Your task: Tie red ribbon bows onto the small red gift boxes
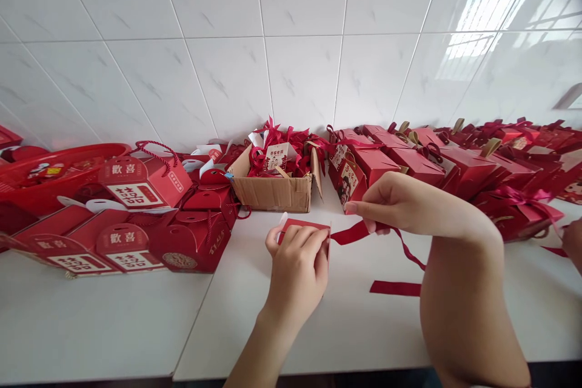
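Note:
My left hand is closed over a small red gift box on the white table, fingers across its top; much of the box is hidden beneath it. From the box's right side a dark red ribbon runs to my right hand. That hand is closed, with the ribbon passing under its curled fingers and trailing off to the right. Its thumb and forefinger tips meet at the lower corner of a printed card; whether they pinch it or only overlap it, I cannot tell. Another ribbon strip lies flat near my right forearm.
An open cardboard box full of ribbons and cards stands ahead. Red gift boxes and a red plastic basin are at left. Rows of ribboned boxes line the tiled wall at right. Another person's hand shows at the right edge.

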{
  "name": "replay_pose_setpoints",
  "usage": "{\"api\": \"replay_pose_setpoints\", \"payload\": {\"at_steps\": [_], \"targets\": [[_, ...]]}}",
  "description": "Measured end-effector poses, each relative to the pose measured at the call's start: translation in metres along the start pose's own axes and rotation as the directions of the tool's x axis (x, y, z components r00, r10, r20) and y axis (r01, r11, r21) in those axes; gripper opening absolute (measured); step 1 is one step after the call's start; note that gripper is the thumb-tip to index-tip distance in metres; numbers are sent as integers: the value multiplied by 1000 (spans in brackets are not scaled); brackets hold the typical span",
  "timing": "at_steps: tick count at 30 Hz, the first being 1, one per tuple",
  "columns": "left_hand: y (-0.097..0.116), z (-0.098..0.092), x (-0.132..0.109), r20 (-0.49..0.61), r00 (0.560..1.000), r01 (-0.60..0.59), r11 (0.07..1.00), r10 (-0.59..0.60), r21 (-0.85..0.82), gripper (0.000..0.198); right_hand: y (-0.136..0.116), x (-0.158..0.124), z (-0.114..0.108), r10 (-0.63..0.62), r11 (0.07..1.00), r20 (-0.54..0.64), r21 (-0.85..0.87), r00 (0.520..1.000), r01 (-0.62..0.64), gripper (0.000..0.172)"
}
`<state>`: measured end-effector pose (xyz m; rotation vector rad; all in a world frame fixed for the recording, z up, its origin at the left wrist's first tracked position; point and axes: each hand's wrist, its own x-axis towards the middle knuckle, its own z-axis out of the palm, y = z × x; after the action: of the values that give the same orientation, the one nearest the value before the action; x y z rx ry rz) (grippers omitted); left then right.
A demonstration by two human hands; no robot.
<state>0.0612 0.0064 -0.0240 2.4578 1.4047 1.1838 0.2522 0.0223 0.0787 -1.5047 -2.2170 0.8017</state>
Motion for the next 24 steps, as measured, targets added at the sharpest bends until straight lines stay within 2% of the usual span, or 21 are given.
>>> {"api": "replay_pose_setpoints", "payload": {"at_steps": [8, 20, 24], "targets": [[2, 3, 1, -43, 999, 28, 1000, -28, 14, 18, -1, 0, 1, 3, 1000, 5, -1, 1000, -3, 42], [2, 3, 0, -64, 998, 18, 1000, -19, -9, 17, -1, 1, 2, 8, 1000, 30, -14, 1000, -8, 42], [1, 3, 0, -109, 994, 10, 999, -14, -39, 16, 3, 2, 2, -8, 999, 57, -50, 998, 10, 42]]}}
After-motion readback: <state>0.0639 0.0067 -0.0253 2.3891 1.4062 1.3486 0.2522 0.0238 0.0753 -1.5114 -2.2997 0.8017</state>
